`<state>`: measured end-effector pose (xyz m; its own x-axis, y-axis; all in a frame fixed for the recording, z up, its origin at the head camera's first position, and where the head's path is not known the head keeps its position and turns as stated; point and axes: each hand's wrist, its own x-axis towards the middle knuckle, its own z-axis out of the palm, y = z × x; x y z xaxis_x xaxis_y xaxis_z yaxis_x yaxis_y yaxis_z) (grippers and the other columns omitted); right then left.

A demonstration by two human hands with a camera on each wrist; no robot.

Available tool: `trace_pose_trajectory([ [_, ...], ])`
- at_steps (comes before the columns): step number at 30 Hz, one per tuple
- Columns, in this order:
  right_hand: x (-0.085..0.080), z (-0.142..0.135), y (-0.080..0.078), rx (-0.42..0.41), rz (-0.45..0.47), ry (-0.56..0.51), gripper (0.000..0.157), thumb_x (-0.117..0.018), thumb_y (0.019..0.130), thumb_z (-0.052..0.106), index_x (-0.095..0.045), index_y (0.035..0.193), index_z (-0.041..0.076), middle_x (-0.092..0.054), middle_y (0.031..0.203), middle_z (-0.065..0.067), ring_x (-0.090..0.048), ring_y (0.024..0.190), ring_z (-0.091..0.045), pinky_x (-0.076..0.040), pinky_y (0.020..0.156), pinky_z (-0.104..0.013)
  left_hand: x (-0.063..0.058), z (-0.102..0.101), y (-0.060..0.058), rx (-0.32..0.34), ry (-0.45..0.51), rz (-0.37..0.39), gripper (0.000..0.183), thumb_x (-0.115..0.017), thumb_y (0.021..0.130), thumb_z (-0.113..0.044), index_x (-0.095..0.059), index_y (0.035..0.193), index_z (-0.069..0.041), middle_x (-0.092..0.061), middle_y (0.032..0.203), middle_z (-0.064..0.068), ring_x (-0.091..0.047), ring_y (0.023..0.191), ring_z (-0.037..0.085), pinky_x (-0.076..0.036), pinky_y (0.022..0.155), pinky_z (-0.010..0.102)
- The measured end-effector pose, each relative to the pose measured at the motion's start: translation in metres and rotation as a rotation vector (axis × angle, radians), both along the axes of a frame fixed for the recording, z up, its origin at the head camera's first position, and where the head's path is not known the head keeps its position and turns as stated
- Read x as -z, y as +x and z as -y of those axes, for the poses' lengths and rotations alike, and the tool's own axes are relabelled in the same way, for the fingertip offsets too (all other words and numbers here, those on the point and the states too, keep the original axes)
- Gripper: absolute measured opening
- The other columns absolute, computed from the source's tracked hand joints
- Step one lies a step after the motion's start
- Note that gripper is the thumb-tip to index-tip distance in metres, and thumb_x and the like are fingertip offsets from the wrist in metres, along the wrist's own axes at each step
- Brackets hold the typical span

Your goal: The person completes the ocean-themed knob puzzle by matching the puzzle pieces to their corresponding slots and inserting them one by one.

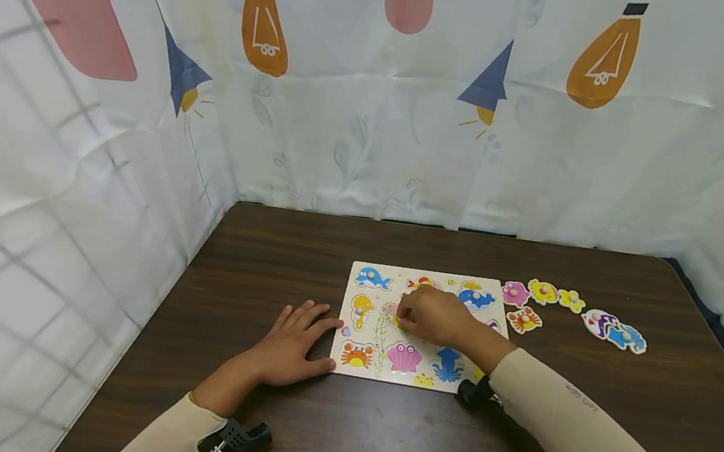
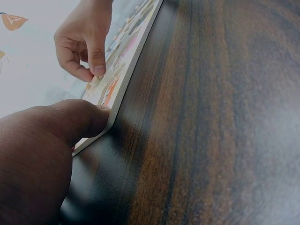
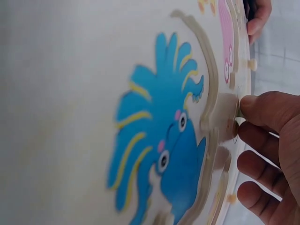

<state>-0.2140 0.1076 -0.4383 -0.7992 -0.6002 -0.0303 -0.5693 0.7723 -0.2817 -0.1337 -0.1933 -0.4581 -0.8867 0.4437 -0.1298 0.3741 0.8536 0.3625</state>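
Observation:
A white wooden peg puzzle board (image 1: 399, 276) with sea animal pictures lies on the table. My left hand (image 1: 289, 345) rests flat with spread fingers at the board's left side, its thumb (image 2: 89, 123) against the edge. Over the board's middle, my right hand (image 1: 435, 316) pinches a small knobbed puzzle piece between thumb and forefinger; the fingers mostly hide it. Around that hand show a yellow seahorse (image 1: 361, 310), a pink shell (image 1: 403, 357) and a blue octopus (image 1: 448, 365), which looms large in the right wrist view. An orange crab (image 1: 357, 354) is near my left thumb.
Loose knobbed pieces lie right of the board: a pink one (image 1: 516, 294), a yellow fish-like one (image 1: 543, 292), a yellow star-like one (image 1: 571, 301), an orange one (image 1: 524, 320) and a blue one (image 1: 626, 338) overlapping a purple-and-white one (image 1: 596, 322). A patterned curtain (image 1: 372, 144) borders the dark table (image 1: 278, 246).

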Motion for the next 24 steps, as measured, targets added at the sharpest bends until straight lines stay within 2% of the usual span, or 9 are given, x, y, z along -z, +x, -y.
trace_pose_trajectory([
  [11, -0.001, -0.026, 0.002, 0.043, 0.052, -0.013, 0.006, -0.079, 0.092, 0.031, -0.078, 0.096, 0.026, -0.064, 0.096, 0.012, -0.055, 0.092, -0.010, -0.051, 0.079, -0.032, 0.001, 0.000, -0.001, -0.002, -0.004, -0.003, 0.068, -0.064, 0.094, -0.056, -0.043, 0.155, -0.033, -0.025, 0.166, 0.007, -0.011, 0.155, 0.035, -0.002, 0.121, 0.061],
  [20, 0.000, -0.053, 0.007, 0.043, 0.016, -0.005, 0.006, -0.078, 0.092, 0.030, -0.077, 0.097, 0.025, -0.065, 0.095, 0.011, -0.055, 0.089, -0.011, -0.051, 0.076, -0.032, 0.003, 0.002, -0.003, 0.014, -0.006, 0.006, 0.069, -0.062, 0.096, -0.058, -0.042, 0.156, -0.032, -0.025, 0.167, 0.007, -0.011, 0.155, 0.035, -0.002, 0.121, 0.060],
  [24, 0.000, -0.065, 0.009, 0.059, 0.016, -0.022, 0.005, -0.078, 0.092, 0.029, -0.077, 0.096, 0.026, -0.065, 0.097, 0.010, -0.055, 0.088, -0.011, -0.050, 0.070, -0.030, 0.005, 0.003, -0.003, 0.011, -0.011, 0.003, 0.069, -0.061, 0.095, -0.059, -0.042, 0.156, -0.032, -0.025, 0.167, 0.007, -0.011, 0.156, 0.034, -0.002, 0.121, 0.060],
])
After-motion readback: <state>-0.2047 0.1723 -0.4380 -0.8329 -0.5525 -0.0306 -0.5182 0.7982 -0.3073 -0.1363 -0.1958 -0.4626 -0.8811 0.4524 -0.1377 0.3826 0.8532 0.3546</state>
